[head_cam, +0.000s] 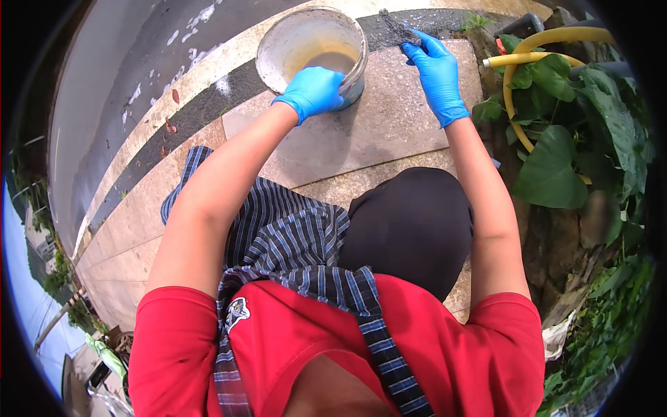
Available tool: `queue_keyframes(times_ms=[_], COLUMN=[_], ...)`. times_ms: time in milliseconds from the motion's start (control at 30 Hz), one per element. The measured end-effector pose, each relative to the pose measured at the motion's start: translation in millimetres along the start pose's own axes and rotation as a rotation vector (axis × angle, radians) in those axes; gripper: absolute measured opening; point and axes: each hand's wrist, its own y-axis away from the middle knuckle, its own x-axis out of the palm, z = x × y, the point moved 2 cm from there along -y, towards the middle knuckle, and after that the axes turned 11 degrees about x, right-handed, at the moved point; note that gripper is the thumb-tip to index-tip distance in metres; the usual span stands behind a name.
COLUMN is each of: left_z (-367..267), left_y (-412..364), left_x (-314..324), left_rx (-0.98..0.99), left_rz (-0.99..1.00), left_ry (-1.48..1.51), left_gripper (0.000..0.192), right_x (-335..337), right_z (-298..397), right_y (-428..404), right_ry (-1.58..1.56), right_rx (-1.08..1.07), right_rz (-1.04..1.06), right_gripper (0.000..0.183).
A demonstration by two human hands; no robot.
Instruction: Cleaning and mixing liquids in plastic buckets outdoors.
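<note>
Both my hands wear thin blue gloves. My left hand (315, 93) grips the near rim of a dirty plastic bucket (355, 86), which is tilted so that its opening faces me. Murky residue or liquid shows inside, with yellowish stains on the inner wall. To the right of the bucket, my right hand (433, 73) pinches a dark, tangled clump (397, 32), which looks like stringy scrubbing mesh or wet fibre. The clump lies over the dark strip at the top edge of a stone paving slab (417, 125).
A yellow hose (509, 94) loops among broad green leaves (552, 172) by rocks at the right. Wet grey pavement with white suds (200, 18) lies beyond a pale curb (151, 112) at upper left. A striped apron (292, 229) drapes over my lap.
</note>
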Motion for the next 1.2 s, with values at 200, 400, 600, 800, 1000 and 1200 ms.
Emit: queue_keyframes(times_ms=[200, 400, 600, 800, 1000, 1200], left_z=[-1.5, 1.5, 7.0, 4.3, 11.2, 7.5], left_y=[-5.3, -15.3, -5.3, -11.2, -12.0, -25.7], left_x=[0.4, 0.3, 0.2, -3.0, 0.1, 0.9], left_rx=[0.137, 0.121, 0.025, 0.097, 0.065, -0.003], left_rz=[-0.039, 0.001, 0.054, 0.044, 0.008, -0.060], left_ry=[-0.014, -0.002, -0.008, -0.039, -0.028, 0.042], left_gripper=[0.024, 0.025, 0.023, 0.023, 0.023, 0.023], right_x=[35.3, 61.5, 48.4, 44.3, 82.0, 52.2], right_z=[5.6, 30.4, -9.5, 1.7, 45.5, -0.1], right_y=[-65.8, -93.5, -29.8, -34.6, -90.2, -72.7], right_ry=[0.757, 0.839, 0.643, 0.806, 0.628, 0.491], right_rx=[-0.487, -0.222, -0.469, -0.431, -0.157, -0.245], right_rz=[0.070, 0.171, -0.090, -0.117, 0.257, -0.125], right_gripper=[0.026, 0.023, 0.026, 0.023, 0.023, 0.032])
